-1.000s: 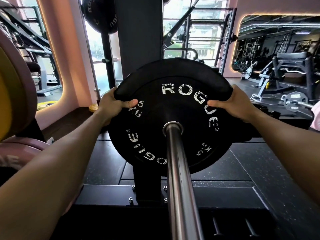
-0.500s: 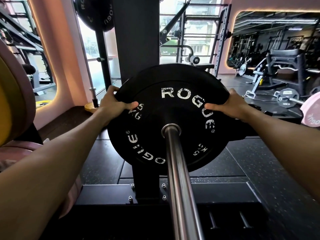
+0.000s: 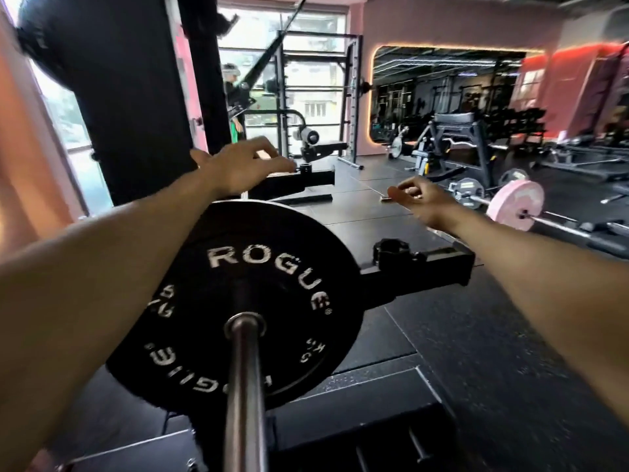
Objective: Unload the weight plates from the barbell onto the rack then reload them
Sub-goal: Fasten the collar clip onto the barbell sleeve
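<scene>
Plate (image 3: 238, 301) seated on bar (image 3: 245, 386); collar (image 3: 396, 253) lies right, nearer right hand (image 3: 420, 199); left hand (image 3: 238, 165) raised; fingers loosely curled, nothing held.

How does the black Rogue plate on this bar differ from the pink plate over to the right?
The black plate is black with white ROGUE lettering; the pink plate is pale pink, its markings too blurred to read. The black plate sits on the near barbell sleeve close to the camera; the pink plate is on another barbell lying on the floor farther off. Both are round plates mounted on a bar, and neither is held.
</scene>
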`<state>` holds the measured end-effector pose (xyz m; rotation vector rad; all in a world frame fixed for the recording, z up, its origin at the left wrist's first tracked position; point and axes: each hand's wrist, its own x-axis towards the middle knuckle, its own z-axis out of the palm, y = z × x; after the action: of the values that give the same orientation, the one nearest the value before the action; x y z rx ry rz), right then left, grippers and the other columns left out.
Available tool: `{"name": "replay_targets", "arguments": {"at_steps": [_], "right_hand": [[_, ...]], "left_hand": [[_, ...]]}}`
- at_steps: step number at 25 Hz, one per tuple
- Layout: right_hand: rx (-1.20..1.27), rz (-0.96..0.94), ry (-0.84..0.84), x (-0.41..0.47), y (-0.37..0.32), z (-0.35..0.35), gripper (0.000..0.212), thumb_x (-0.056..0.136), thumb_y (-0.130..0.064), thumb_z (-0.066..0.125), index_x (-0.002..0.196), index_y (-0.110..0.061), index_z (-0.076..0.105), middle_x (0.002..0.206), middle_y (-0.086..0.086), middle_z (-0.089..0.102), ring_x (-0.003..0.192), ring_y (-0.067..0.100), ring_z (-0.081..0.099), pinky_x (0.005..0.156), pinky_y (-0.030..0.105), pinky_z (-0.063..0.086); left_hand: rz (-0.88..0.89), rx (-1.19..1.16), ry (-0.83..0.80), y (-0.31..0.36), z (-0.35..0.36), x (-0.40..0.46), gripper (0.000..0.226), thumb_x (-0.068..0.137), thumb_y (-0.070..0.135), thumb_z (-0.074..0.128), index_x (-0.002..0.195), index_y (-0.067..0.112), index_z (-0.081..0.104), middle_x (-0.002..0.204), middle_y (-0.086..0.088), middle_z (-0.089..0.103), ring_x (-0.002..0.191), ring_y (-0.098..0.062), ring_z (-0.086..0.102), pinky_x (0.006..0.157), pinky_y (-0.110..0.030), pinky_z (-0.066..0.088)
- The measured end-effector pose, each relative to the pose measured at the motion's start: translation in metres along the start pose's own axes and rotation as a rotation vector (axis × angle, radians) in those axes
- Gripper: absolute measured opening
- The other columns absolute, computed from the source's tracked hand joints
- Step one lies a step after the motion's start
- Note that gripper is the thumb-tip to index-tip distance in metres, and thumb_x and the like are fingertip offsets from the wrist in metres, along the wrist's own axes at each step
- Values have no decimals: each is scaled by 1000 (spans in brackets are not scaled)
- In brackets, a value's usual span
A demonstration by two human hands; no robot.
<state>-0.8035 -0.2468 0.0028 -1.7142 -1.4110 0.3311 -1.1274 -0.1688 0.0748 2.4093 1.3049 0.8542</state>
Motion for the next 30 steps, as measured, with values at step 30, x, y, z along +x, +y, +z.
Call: {"name": "replay_targets", "arguments": {"at_steps": [30], "right_hand": [[119, 123, -159, -72, 118, -5, 37, 87, -13, 70, 121, -7, 58, 112, 7, 64, 99, 20, 62, 82, 36, 57]], "left_hand": [[164, 186, -283, 84, 241, -20, 29, 91, 16, 67, 119, 13, 61, 107, -5, 55, 97, -22, 51, 79, -25, 37]]}}
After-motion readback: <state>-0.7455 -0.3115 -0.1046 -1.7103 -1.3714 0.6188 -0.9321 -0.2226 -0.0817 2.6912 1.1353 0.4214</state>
